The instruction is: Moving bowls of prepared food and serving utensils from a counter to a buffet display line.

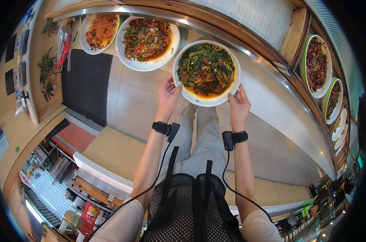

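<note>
— What are the hands doing?

— I see my left hand [167, 96] and my right hand [238, 105] both gripping the rim of the white bowl of greens [207, 72], fingers curled on opposite sides.

— Where is the bowl?

— It sits between the hands, above the steel counter edge [267, 86], just beside another plate of vegetables [147, 42]. It is round and held level; I cannot give a long axis.

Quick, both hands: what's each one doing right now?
Left hand: closed on the left rim of the white bowl of greens.
Right hand: closed on the same bowl's right rim.
</note>
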Action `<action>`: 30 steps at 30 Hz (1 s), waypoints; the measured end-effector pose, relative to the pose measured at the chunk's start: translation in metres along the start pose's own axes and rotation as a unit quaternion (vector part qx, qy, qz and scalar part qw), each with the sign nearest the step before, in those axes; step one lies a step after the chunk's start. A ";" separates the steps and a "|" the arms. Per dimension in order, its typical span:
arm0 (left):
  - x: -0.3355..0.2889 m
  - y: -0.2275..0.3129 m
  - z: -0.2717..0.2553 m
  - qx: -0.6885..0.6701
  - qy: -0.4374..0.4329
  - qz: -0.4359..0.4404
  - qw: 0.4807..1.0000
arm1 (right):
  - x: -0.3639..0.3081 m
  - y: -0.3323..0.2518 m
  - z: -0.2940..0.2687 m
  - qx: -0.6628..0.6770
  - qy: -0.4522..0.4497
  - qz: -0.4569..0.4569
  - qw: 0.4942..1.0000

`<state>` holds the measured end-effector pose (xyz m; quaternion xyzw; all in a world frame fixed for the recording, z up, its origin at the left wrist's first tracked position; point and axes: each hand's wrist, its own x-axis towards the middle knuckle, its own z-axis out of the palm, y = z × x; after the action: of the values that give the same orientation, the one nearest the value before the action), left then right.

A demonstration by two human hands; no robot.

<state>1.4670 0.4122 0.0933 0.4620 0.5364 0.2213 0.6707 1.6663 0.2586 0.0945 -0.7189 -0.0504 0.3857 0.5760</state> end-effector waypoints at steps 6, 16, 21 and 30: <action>0.013 -0.010 -0.004 -0.049 0.013 -0.024 0.998 | 0.008 -0.013 0.016 0.011 0.003 -0.005 1.000; -0.024 0.003 0.046 -0.095 0.032 -0.023 0.995 | 0.010 -0.019 -0.017 0.074 0.059 -0.009 0.995; -0.099 0.023 0.059 -0.011 0.041 -0.021 0.999 | -0.035 -0.081 -0.103 0.053 0.071 -0.031 0.996; -0.101 0.168 0.249 0.072 -0.125 0.144 0.979 | 0.000 -0.213 -0.318 -0.081 0.258 -0.177 0.946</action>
<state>1.6972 0.3168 0.2883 0.6051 0.3907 0.2169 0.6589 1.9405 0.0781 0.2916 -0.8176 -0.0574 0.0730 0.5682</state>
